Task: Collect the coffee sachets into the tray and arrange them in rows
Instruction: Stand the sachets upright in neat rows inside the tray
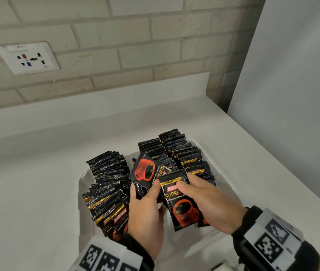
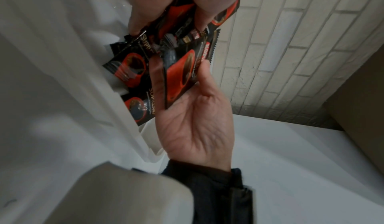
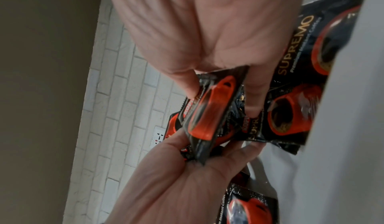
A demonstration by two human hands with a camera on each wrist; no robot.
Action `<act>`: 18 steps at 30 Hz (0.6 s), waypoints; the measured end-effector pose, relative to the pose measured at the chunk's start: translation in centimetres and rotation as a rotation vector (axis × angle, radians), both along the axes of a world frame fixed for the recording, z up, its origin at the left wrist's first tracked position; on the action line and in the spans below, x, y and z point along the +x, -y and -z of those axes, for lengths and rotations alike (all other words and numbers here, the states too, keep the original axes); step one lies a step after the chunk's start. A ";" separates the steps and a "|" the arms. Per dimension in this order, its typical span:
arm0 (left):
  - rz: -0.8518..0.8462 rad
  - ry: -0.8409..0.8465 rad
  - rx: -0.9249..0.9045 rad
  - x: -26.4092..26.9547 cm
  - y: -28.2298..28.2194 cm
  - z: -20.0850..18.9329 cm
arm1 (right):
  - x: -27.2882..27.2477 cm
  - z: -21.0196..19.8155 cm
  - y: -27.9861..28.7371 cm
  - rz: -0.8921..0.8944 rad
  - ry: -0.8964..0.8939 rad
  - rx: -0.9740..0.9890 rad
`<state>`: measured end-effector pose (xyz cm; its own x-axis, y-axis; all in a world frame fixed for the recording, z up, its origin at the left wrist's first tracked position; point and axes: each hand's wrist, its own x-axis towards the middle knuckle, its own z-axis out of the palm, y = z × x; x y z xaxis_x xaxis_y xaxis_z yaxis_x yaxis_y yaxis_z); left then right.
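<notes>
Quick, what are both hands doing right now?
Left hand: holding a tilted coffee sachet over the tray.
Right hand: holding an upright coffee sachet.

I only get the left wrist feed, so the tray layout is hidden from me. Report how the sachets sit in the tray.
Observer: In the head view, the black foil coffee sachets stand on edge in rows inside the white plastic tray, along its left and right sides.
Operator: Describe the right hand's grip.
Observer: The right hand pinches an upright sachet, label facing the camera, over the tray's middle.
Operator: Now the left hand.
Observer: The left hand holds a sideways sachet, its red cup print facing up.
</notes>
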<state>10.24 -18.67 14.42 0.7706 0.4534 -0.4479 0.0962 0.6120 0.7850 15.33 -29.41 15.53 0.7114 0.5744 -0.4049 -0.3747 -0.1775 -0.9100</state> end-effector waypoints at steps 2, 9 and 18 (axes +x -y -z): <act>-0.013 0.013 -0.007 0.2 0.2 -0.1 | 0.2 0.0 -0.1 -0.006 0.026 -0.035; -0.051 0.055 -0.032 0.2 -0.3 -0.1 | 0.5 0.6 -0.9 -0.043 0.076 -0.108; -0.035 0.043 -0.007 -0.3 -0.5 -0.6 | 0.2 -0.2 -0.6 -0.038 0.034 -0.070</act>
<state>9.98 -18.14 14.98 0.7729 0.4779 -0.4174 0.0403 0.6196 0.7839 15.52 -28.76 15.69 0.7034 0.5725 -0.4213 -0.3359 -0.2546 -0.9068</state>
